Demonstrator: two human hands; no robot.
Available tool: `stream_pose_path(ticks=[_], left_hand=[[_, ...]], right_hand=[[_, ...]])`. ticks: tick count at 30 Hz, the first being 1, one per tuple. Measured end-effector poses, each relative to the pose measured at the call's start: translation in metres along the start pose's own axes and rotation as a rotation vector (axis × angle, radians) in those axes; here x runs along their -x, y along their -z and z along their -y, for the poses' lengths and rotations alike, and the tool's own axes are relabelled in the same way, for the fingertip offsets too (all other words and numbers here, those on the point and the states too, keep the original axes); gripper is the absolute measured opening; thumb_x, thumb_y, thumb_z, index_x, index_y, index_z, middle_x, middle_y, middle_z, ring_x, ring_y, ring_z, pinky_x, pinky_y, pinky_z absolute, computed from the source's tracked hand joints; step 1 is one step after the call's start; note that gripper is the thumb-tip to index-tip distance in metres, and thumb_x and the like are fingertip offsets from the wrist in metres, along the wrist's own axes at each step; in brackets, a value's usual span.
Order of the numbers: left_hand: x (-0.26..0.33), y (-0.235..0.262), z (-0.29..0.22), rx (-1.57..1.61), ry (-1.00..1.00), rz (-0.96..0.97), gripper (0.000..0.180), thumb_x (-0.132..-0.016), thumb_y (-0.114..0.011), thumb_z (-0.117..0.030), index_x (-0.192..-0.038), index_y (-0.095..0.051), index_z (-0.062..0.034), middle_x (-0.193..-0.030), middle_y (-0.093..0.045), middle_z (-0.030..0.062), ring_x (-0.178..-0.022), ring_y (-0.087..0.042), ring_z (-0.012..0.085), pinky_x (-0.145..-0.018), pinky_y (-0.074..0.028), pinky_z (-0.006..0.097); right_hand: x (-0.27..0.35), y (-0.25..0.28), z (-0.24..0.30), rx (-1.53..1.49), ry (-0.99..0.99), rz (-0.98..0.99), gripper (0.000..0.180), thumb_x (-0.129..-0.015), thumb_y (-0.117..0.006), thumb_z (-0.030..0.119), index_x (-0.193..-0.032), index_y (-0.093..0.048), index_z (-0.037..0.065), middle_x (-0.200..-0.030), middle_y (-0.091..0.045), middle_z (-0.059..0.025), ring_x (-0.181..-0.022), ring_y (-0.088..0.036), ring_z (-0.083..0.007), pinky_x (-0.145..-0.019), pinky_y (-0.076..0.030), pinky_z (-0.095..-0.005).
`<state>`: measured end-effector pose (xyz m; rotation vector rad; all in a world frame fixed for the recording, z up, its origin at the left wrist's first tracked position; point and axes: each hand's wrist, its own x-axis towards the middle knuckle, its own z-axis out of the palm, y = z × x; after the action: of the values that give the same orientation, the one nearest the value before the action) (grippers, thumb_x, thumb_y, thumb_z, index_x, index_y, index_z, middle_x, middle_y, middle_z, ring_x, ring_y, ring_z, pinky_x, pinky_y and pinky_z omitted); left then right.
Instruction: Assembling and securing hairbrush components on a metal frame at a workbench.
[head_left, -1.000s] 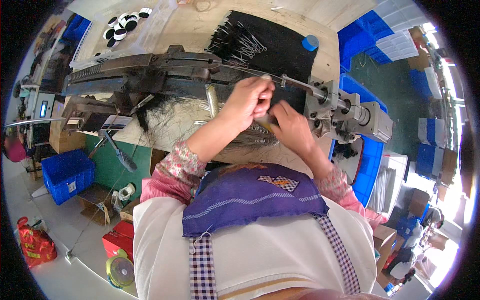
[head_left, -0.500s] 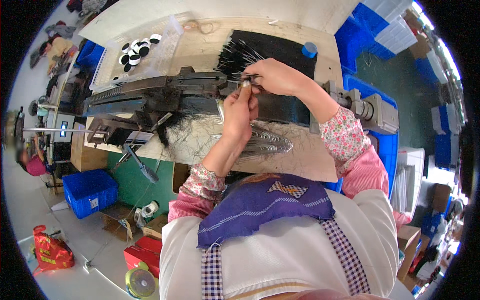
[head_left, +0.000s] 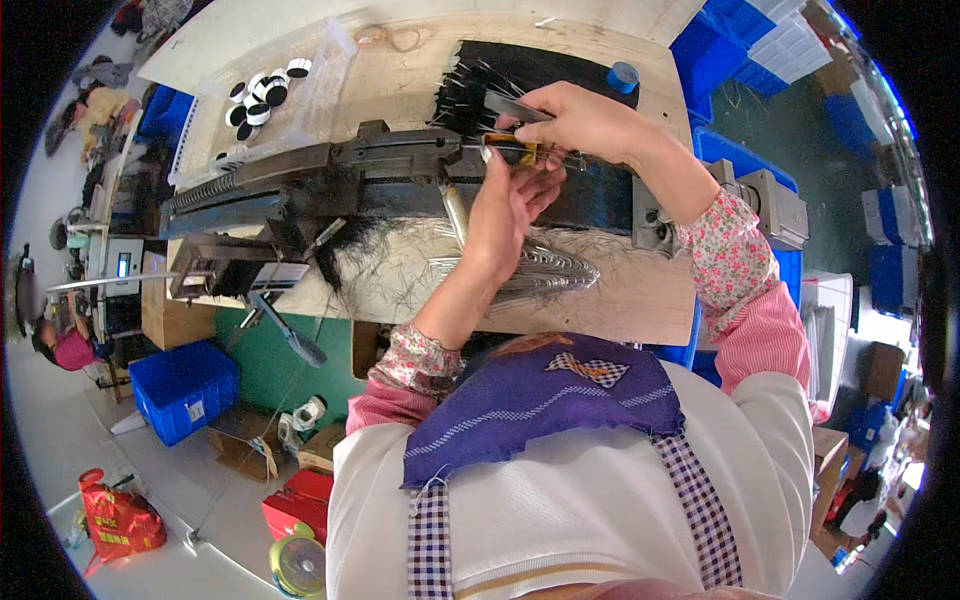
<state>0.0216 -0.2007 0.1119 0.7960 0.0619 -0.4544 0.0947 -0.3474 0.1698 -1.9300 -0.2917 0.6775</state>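
Note:
Both hands meet at the right end of the long dark metal fixture (head_left: 390,155). My right hand (head_left: 590,122) is closed on a flat grey metal strip (head_left: 515,106), whose end points left. Just below it, my left hand (head_left: 503,208) has its thumb up against a small yellow-and-black piece (head_left: 522,150), with the other fingers curled to the right; how firmly it grips is partly hidden. Thin metal wires stick out beside the fingers. Behind lies a black pad (head_left: 545,72) with wires and dark bristles along its left side. Bent wires (head_left: 545,272) lie in a bundle nearer me.
A clear plastic basket (head_left: 335,85) with several black-and-white round caps (head_left: 265,90) stands at the back left. A blue round cap (head_left: 622,77) sits on the pad. Loose black bristles (head_left: 345,255) litter the wooden bench (head_left: 640,300). Grey machine parts (head_left: 770,205) stand at the right.
My right hand has moved slightly up and right, and the grey metal strip now shows in it. My left hand has shifted right, its fingers looser; the yellow-and-black piece has come into view.

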Motion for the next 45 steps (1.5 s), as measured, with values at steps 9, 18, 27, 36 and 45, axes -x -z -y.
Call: stream_pose_path(ticks=[9, 18, 27, 36, 45], left_hand=[[0.004, 0.003, -0.018, 0.609, 0.102, 0.137, 0.081, -0.087, -0.034, -0.068, -0.128, -0.034, 0.0014, -0.136, -0.039, 0.0155, -0.129, -0.037, 0.0266, -0.108, -0.031, 0.039], [0.016, 0.005, -0.022, 0.466, -0.026, 0.058, 0.076, -0.092, -0.029, -0.064, -0.128, -0.04, 0.0022, -0.13, -0.047, 0.013, -0.124, -0.042, 0.0243, -0.109, -0.03, 0.036], [0.016, 0.002, -0.026, 0.471, -0.029, 0.042, 0.07, -0.095, -0.029, -0.057, -0.119, -0.043, 0.0078, -0.129, -0.047, 0.0202, -0.125, -0.042, 0.031, -0.112, -0.026, 0.041], [0.012, 0.001, -0.025, 0.484, -0.025, 0.096, 0.068, -0.094, -0.032, -0.057, -0.117, -0.044, 0.0059, -0.127, -0.047, 0.0171, -0.123, -0.043, 0.027, -0.111, -0.03, 0.039], [0.025, 0.009, -0.026, 0.424, -0.05, 0.096, 0.07, -0.095, -0.03, -0.056, -0.126, -0.039, 0.0058, -0.132, -0.044, 0.0172, -0.126, -0.04, 0.027, -0.111, -0.028, 0.039]], right_hand=[[0.036, -0.012, 0.001, 0.937, 0.494, -0.628, 0.037, -0.081, -0.061, 0.02, -0.118, -0.061, 0.014, -0.086, -0.054, -0.0135, -0.082, -0.054, -0.0308, -0.074, -0.045, -0.0402], [0.029, -0.017, 0.001, 0.595, 0.429, -0.598, 0.013, -0.073, -0.068, 0.014, -0.085, -0.071, 0.011, -0.073, -0.059, -0.0045, -0.078, -0.059, -0.0212, -0.073, -0.041, -0.0369], [0.027, -0.021, 0.005, 0.739, 0.54, -0.516, 0.011, -0.075, -0.066, 0.013, -0.084, -0.071, 0.012, -0.073, -0.059, -0.0027, -0.078, -0.058, -0.0207, -0.081, -0.038, -0.0358], [0.033, -0.024, 0.007, 0.822, 0.602, -0.604, 0.012, -0.073, -0.064, 0.013, -0.083, -0.071, 0.013, -0.071, -0.057, -0.0024, -0.075, -0.058, -0.0195, -0.081, -0.037, -0.0356], [0.027, -0.014, 0.014, 0.612, 0.526, -0.587, 0.014, -0.074, -0.068, 0.016, -0.084, -0.07, 0.007, -0.072, -0.06, -0.0076, -0.071, -0.06, -0.0253, -0.067, -0.046, -0.0359]])
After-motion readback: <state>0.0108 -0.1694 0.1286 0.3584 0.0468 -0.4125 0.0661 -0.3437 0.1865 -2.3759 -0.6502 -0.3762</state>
